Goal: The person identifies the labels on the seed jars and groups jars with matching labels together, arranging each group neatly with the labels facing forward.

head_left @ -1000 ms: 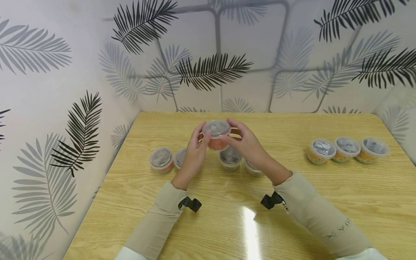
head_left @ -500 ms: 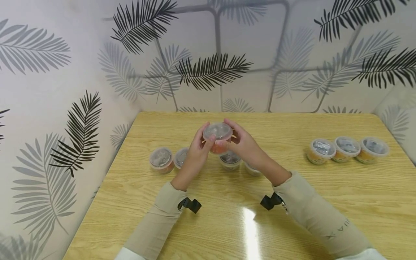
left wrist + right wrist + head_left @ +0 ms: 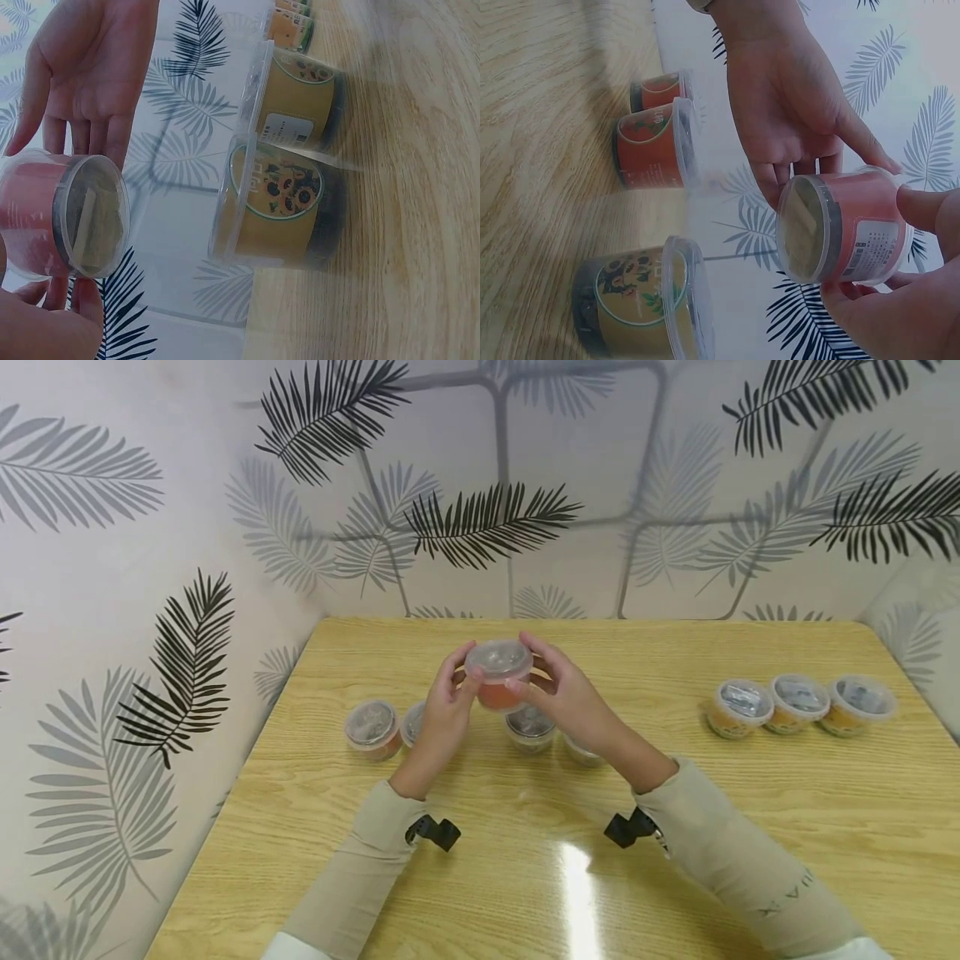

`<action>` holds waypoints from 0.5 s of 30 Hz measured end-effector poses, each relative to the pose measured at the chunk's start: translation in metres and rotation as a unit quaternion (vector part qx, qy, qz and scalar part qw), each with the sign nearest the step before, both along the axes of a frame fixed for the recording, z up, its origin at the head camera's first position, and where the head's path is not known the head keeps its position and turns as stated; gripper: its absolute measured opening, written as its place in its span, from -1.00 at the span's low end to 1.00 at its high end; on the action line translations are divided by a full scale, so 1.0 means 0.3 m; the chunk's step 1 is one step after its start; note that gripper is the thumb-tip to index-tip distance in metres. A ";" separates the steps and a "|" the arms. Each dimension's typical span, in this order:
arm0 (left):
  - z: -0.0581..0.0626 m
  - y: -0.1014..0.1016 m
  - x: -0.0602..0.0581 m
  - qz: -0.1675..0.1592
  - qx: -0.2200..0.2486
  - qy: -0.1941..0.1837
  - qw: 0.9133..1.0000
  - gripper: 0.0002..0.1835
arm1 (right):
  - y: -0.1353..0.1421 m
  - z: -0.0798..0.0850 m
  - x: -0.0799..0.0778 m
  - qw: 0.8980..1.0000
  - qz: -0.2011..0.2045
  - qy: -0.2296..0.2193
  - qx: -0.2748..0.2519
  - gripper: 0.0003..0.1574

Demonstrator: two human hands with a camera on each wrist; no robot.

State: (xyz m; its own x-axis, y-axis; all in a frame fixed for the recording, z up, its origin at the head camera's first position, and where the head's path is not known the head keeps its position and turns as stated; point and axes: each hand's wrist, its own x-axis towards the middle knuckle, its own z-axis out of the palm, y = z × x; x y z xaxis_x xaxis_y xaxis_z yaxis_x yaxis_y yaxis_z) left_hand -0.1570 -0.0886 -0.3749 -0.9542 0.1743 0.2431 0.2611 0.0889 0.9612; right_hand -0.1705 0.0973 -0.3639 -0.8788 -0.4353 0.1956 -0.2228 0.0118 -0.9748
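Observation:
Both hands hold up a round, clear plastic tub [image 3: 498,672] with a red label and a clear lid, raised over the table. My left hand [image 3: 442,710] grips its left side, and my right hand [image 3: 566,693] grips the right, with thumbs on the near side. In the left wrist view, the tub [image 3: 37,217] shows a dark band near its base and something beige inside the bottom. A printed white sticker marks the tub [image 3: 870,240] in the right wrist view. Below the hands, a yellow-labelled tub [image 3: 530,731] stands on the table; another [image 3: 583,752] is partly hidden by the right wrist.
Two red-labelled tubs stand on the left, one in full view [image 3: 372,731] and one [image 3: 412,722] partly behind the left hand. Three orange-labelled tubs [image 3: 798,703] line up at the right. A leaf-patterned wall rises behind the wooden table [image 3: 510,877].
The held tub dipped slightly toward the person and its lid tilted, then it came back up and a little left. The thumbs shifted on its near side. The tubs on the table stayed put.

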 end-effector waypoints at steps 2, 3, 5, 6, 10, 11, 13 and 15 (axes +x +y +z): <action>0.001 -0.003 0.003 0.007 -0.003 0.001 1.000 -0.51 | -0.003 0.019 0.016 1.000 -0.002 0.000 -0.005 -0.15; 0.001 -0.004 0.004 0.009 -0.004 0.002 1.000 -0.51 | -0.005 0.029 0.023 1.000 -0.004 0.002 -0.006 -0.16; 0.000 -0.005 0.005 0.011 -0.007 0.004 1.000 -0.51 | -0.007 0.039 0.032 1.000 -0.009 0.006 -0.008 -0.18; -0.001 -0.006 0.006 0.010 -0.008 0.004 1.000 -0.50 | -0.008 0.039 0.033 1.000 -0.011 0.008 -0.009 -0.18; -0.004 -0.007 0.009 -0.001 -0.007 0.001 1.000 -0.49 | -0.006 0.015 0.020 1.000 -0.021 0.018 -0.001 -0.18; -0.005 -0.007 0.009 -0.005 -0.006 -0.001 1.000 -0.48 | -0.006 0.015 0.021 1.000 -0.024 0.019 0.002 -0.18; -0.003 -0.004 0.013 -0.014 -0.003 -0.007 1.000 -0.46 | -0.005 0.016 0.021 0.999 -0.024 0.020 0.007 -0.16; 0.000 -0.001 0.018 -0.020 -0.007 -0.012 1.000 -0.45 | -0.004 0.017 0.025 1.000 -0.016 0.020 0.017 -0.13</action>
State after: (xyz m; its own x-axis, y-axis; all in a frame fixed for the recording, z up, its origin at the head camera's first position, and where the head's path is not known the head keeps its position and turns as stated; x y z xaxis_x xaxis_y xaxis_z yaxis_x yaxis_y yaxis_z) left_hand -0.1517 -0.0888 -0.3749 -0.9520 0.2154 0.2176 0.2417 0.0925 0.9659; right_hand -0.1631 0.0962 -0.3587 -0.8841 -0.4145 0.2158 -0.2599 0.0523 -0.9642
